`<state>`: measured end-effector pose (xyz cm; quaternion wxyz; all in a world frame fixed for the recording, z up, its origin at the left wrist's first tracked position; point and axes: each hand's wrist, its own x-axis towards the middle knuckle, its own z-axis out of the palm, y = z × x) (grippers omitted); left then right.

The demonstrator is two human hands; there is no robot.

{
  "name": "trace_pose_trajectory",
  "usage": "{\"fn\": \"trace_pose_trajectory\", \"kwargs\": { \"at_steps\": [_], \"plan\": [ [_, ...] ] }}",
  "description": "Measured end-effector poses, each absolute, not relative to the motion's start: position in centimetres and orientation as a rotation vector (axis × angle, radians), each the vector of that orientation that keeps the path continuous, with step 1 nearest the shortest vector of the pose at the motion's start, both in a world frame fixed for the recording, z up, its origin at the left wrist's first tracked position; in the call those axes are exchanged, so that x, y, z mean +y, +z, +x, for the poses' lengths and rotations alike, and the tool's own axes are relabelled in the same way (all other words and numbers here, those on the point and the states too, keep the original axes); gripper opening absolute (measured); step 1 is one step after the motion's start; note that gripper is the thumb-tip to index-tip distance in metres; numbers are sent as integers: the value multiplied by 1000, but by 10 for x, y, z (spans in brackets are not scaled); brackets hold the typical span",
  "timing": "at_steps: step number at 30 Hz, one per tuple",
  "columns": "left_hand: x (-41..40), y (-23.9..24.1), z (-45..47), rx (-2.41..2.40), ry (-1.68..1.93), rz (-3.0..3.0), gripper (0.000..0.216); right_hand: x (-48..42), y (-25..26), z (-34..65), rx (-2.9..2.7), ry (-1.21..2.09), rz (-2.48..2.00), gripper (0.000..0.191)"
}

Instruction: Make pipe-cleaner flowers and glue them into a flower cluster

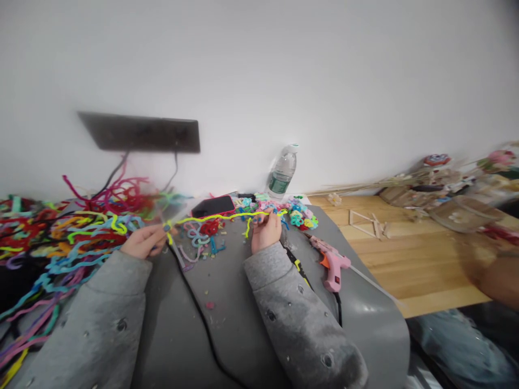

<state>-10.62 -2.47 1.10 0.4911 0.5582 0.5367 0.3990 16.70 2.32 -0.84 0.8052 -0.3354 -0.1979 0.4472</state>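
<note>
A yellow pipe cleaner (221,217) stretches between my two hands above the grey table. My left hand (142,240) pinches it near its left end, where a short piece hangs below the fingers. My right hand (266,232) is closed on it near the other end, with a bit sticking out to the right. Just behind the strand lie a dark phone (213,206) with a red edge and a pile of small coloured pipe-cleaner pieces (298,219). Red and pale blue curled scraps (197,235) rest below it.
Many wavy coloured pipe cleaners (77,254) heap at left. A pink glue gun (333,265) with a cord lies right of my right arm. A water bottle (283,172) stands by the wall. Farther right are a wooden table (405,259), dried flowers and another person's blurred arm (497,278).
</note>
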Motion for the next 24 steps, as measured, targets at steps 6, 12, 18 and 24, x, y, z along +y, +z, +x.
{"fn": "trace_pose_trajectory", "kwargs": {
  "at_steps": [6,12,18,24],
  "plan": [
    [-58,21,-99,1093,619,1529,45,25,-8,167,-298,947,-735,26],
    [-58,24,-98,1068,319,1456,40,27,-11,170,-269,958,-757,21],
    [-33,13,-119,1220,586,1213,34,29,-10,171,-223,962,-748,18],
    [-43,22,-117,1190,954,1237,26,26,-8,172,-181,999,-727,15]
  ]
}}
